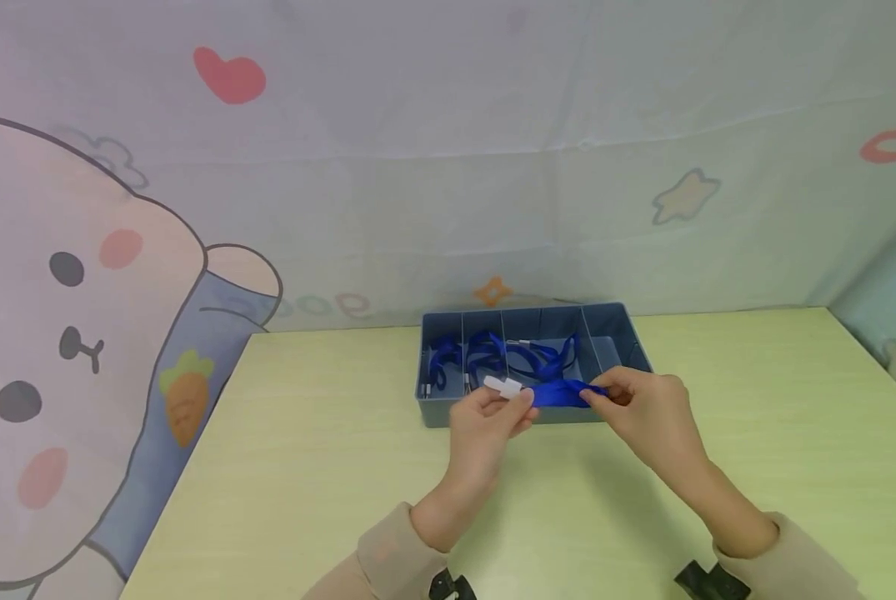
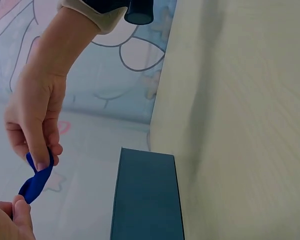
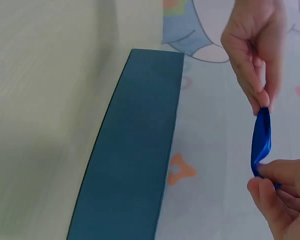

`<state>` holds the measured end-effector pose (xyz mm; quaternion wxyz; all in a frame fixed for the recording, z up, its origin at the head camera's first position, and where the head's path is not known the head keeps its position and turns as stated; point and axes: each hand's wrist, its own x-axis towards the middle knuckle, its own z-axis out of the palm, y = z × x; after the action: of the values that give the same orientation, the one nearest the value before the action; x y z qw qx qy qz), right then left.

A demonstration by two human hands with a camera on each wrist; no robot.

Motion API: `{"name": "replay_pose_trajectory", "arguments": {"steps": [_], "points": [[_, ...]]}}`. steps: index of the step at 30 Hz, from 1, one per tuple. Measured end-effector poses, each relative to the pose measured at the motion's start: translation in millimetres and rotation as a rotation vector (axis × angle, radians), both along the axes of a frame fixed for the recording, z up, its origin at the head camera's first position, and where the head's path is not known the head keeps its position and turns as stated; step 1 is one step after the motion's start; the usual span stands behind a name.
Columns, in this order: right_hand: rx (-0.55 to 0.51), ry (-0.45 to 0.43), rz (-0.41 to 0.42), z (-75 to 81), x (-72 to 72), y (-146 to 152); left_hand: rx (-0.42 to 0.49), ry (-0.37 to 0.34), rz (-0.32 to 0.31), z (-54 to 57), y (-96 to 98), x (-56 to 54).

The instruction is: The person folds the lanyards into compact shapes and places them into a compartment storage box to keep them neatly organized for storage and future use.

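Observation:
Over the front rim of a grey-blue divided box (image 1: 448, 413), a blue lanyard (image 1: 560, 394) is stretched between the two hands. My left hand (image 1: 483, 432) pinches one end between thumb and fingers, beside a white clip (image 1: 503, 387). The other part is pinched by my right hand (image 1: 656, 421), its thumb and forefinger together. A twist in the blue strap (image 3: 261, 137) shows in the right wrist view. Inside the box lie several more blue lanyards (image 1: 541, 362), spread over separate compartments, some with small pale or metal ends.
The box stands at the back of a pale yellow table (image 1: 327, 467), close to a hanging cloth (image 1: 432, 200) printed with a cartoon bear (image 1: 80, 292). Dark wrist devices (image 1: 712, 581) sit by both sleeves.

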<state>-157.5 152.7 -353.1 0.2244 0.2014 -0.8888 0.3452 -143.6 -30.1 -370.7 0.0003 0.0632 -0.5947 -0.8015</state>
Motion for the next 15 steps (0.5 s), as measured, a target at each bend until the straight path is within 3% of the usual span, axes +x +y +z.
{"name": "replay_pose_trajectory", "arguments": {"steps": [3, 6, 9, 15], "points": [[0.096, 0.195, -0.016, 1.2, 2.5, -7.8, 0.011, 0.031, 0.014, 1.1, 3.3, 0.9], [0.152, 0.288, -0.022, 3.7, 4.8, -13.3, 0.015, 0.064, 0.017, 2.6, 6.5, 1.8], [0.159, 0.305, -0.033, 7.1, 5.7, -16.7, 0.004, 0.097, 0.027, 4.1, 9.1, 2.6], [0.103, 0.228, -0.054, 14.0, 4.8, -20.6, -0.019, 0.159, 0.043, 7.1, 15.1, 1.9]]}}
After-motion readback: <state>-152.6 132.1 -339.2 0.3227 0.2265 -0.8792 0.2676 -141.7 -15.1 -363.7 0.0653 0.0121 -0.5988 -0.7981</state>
